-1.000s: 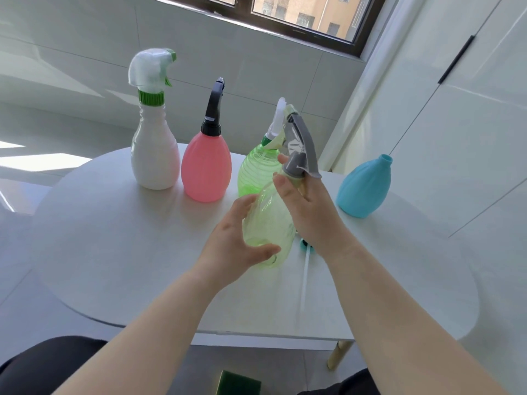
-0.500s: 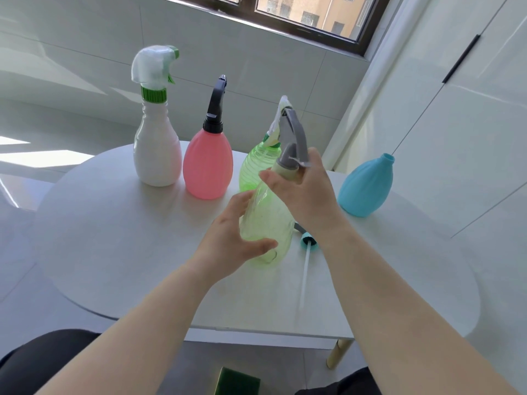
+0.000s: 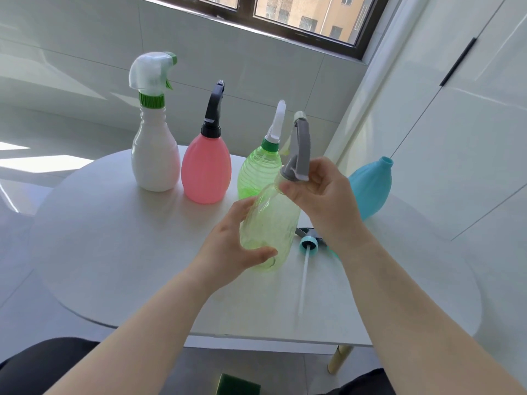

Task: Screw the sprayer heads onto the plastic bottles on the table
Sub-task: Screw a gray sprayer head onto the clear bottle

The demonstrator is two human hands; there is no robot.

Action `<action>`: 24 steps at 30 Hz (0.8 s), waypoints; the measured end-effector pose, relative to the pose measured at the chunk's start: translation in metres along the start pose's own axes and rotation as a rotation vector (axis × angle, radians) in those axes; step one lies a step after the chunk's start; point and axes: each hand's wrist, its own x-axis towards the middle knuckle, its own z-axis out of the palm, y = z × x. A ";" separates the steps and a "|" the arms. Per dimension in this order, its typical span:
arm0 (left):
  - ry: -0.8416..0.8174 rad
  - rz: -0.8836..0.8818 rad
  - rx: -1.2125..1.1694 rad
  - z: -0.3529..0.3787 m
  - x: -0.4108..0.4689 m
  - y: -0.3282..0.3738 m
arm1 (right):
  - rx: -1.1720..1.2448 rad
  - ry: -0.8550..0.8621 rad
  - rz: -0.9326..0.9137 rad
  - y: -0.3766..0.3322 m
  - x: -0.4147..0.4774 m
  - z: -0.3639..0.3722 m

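Observation:
A pale yellow-green clear bottle [image 3: 269, 223] leans just above the white table [image 3: 114, 238], and my left hand [image 3: 233, 246] is wrapped around its lower body. My right hand [image 3: 322, 195] pinches the collar of the grey sprayer head [image 3: 298, 149] that sits on this bottle's neck. To the right of the bottle a teal-collared sprayer head [image 3: 309, 245] lies loose on the table with its white tube [image 3: 303, 280] pointing toward me. Behind my right hand stands a blue bottle [image 3: 370, 186] with an open neck and no head.
Along the back stand a white bottle with a white-and-green sprayer [image 3: 154, 132], a pink bottle with a black sprayer [image 3: 206, 166] and a ribbed green bottle with a white sprayer [image 3: 258, 169]. A green sponge [image 3: 239, 384] lies on the floor below the table's front edge.
My right hand has shifted its grip around the grey sprayer's collar, and the sprayer has turned on the neck. My left hand keeps hold of the bottle's body.

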 end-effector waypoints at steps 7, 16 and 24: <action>-0.007 0.000 -0.014 0.000 0.000 0.000 | -0.032 -0.043 0.070 -0.002 0.001 0.004; 0.004 0.019 -0.009 0.000 0.001 0.000 | 0.026 0.035 0.000 -0.001 -0.001 0.001; -0.009 0.023 -0.020 0.000 0.001 -0.001 | 0.104 -0.047 0.078 0.002 -0.003 -0.001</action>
